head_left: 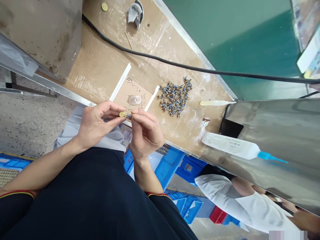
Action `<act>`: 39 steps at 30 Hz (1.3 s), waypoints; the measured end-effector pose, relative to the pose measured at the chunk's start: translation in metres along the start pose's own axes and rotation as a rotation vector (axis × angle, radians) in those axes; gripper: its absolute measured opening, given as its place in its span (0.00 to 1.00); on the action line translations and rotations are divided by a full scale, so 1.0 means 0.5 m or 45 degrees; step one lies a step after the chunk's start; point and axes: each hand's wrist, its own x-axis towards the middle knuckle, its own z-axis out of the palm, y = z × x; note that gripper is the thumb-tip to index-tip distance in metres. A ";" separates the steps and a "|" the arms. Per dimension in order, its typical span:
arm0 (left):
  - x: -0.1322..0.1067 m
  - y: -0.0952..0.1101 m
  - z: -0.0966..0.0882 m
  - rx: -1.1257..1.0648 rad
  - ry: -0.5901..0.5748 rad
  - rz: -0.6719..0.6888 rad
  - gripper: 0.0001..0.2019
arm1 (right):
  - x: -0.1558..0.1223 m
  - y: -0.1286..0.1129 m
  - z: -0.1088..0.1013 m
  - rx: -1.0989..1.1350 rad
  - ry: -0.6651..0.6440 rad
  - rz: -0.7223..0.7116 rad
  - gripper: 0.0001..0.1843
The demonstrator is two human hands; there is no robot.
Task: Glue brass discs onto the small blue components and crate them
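Note:
Between the thumb and fingers of my left hand (96,123) is a small round yellow disc (122,114). My right hand (145,131) pinches a tiny blue and metal part (128,116) right beside the disc; whether the two touch I cannot tell. Both hands meet over the table's near edge. Just beyond them a small clear dish (134,99) sits on a brown board (127,90) among scattered tiny bits. To the right lies a pile of small blue and brass-coloured parts (175,96).
A black cable (155,58) crosses the table (100,66). White tape strips (121,81) flank the board. On the right are a white bottle with a blue nozzle (232,145) and a metal box (275,123). Blue crates (170,166) stand below. A person in white (230,196) is at right.

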 end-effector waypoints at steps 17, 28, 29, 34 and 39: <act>-0.004 0.012 0.005 0.056 -0.013 0.029 0.11 | -0.001 -0.001 -0.002 -0.107 -0.027 -0.041 0.17; -0.009 0.006 0.004 0.159 -0.005 0.111 0.09 | -0.005 -0.001 -0.002 -0.188 -0.023 -0.091 0.16; -0.011 0.005 0.005 0.179 -0.010 0.131 0.09 | -0.005 -0.001 -0.001 -0.198 -0.014 -0.098 0.15; -0.020 0.009 0.006 0.295 -0.038 0.214 0.12 | -0.002 -0.002 0.001 -0.245 0.031 -0.134 0.14; -0.025 0.013 0.004 0.477 -0.028 0.391 0.11 | 0.000 0.001 0.002 -0.233 0.061 -0.173 0.17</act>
